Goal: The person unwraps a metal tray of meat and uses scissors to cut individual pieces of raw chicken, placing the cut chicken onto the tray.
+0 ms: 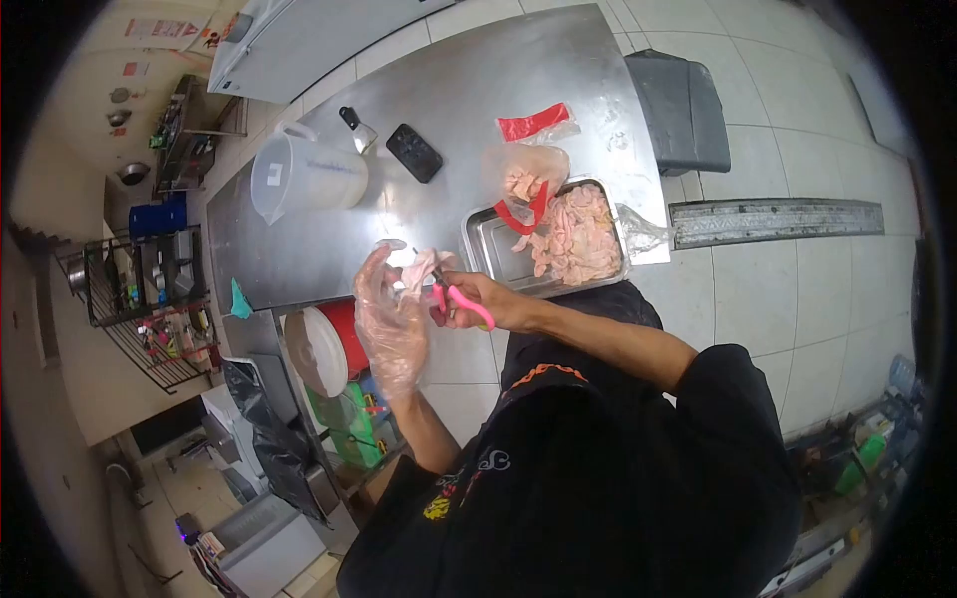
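My left hand point(391, 324), in a clear plastic glove, pinches a pale pink piece of raw meat point(423, 265) near the table's front edge. In my bare right hand point(488, 297) is a pair of scissors with pink handles point(471, 307), its fingers closed round them. The dark blades meet the meat; their tips are partly hidden. Right of my hands sits a metal tray point(475, 242) with a heap of similar raw meat pieces point(580, 239) in its right part. A clear plastic bag point(543, 159) with a red band and some meat inside rests against the tray's far side.
On the steel table point(478, 90) stand a large plastic measuring jug point(319, 179), a black phone point(415, 152) and a black-handled cleaver point(359, 130). A red-and-clear wrapper point(533, 123) lies at the back. Beyond the right edge is a grey bin point(678, 110); a red bucket point(347, 339) sits below left.
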Motion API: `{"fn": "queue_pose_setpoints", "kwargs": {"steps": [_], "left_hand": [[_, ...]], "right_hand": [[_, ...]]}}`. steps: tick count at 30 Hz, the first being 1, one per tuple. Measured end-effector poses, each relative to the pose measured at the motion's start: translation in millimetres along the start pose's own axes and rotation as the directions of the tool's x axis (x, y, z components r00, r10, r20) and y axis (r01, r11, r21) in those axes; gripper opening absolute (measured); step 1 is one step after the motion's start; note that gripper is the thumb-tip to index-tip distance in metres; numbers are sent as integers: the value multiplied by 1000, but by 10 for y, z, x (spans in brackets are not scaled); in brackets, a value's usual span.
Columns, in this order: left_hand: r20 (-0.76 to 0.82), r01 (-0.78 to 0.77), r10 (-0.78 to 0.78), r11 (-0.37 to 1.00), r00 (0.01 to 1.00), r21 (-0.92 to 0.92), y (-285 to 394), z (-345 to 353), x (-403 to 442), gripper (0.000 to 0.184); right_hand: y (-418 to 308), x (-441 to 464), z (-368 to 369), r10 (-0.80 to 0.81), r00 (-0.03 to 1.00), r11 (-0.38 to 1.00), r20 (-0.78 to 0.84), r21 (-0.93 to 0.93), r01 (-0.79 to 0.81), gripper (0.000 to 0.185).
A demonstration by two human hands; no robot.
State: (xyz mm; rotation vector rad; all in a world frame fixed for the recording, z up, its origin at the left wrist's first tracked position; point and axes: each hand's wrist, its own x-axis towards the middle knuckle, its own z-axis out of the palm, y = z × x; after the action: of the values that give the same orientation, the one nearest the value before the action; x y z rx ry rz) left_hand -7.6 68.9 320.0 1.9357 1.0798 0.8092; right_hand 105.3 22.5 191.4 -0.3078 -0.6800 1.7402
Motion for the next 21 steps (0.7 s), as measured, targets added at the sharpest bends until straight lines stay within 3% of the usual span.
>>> {"fn": "queue_pose_setpoints", "kwargs": {"steps": [1, 2, 3, 5, 6, 7, 9, 10, 12, 15, 19, 21], "left_hand": [[8, 109, -109, 977, 994, -181, -29, -46, -17, 54], [5, 241, -244, 952, 970, -192, -48, -95, -19, 60], [-5, 239, -244, 952, 970, -194, -96, -129, -9, 60], [260, 341, -222, 652, 940, -678, -249, -158, 26, 78], [201, 317, -248, 664, 948, -677, -267, -88, 16, 91], [199, 316, -248, 660, 948, -682, -330, -70, 28, 91], [128, 190, -140, 723, 982, -664, -486, -19, 59, 70], [128, 189, -139, 718, 982, -669, -540, -7, 69, 70], [323, 222, -38, 801, 946, -556, -633, 20, 101, 50], [195, 198, -124, 884, 973, -423, -824, 197, 146, 40], [151, -7, 53, 958, 987, -287, -961, 328, 132, 47], [211, 47, 16, 955, 977, -292, -982, 335, 150, 47]], "right_hand": [[-26, 15, 25, 7, 1000, 1000, 9, -3, -7, 60], [-50, 30, 46, 18, 1000, 994, 6, -109, -17, 55], [-77, 44, 70, 26, 1000, 977, 3, -213, -25, 50], [-140, 40, 104, 67, 997, 972, -29, -222, -72, 50], [-158, 26, 110, 92, 995, 968, -48, -230, -100, 47], [-182, 8, 112, 115, 991, 963, -69, -237, -128, 46], [-267, -29, 87, 121, 990, 949, -74, -284, -137, 45], [-307, -43, 86, 123, 989, 935, -76, -325, -142, 45], [-379, -73, 132, 120, 988, 947, -99, -286, -143, 44], [-355, -96, 51, 103, 982, 952, -160, -270, -144, 44], [-327, -189, -36, 104, 939, 919, -328, -329, -217, 38], [-356, -210, -22, 64, 931, 918, -359, -344, -195, 36]]}}
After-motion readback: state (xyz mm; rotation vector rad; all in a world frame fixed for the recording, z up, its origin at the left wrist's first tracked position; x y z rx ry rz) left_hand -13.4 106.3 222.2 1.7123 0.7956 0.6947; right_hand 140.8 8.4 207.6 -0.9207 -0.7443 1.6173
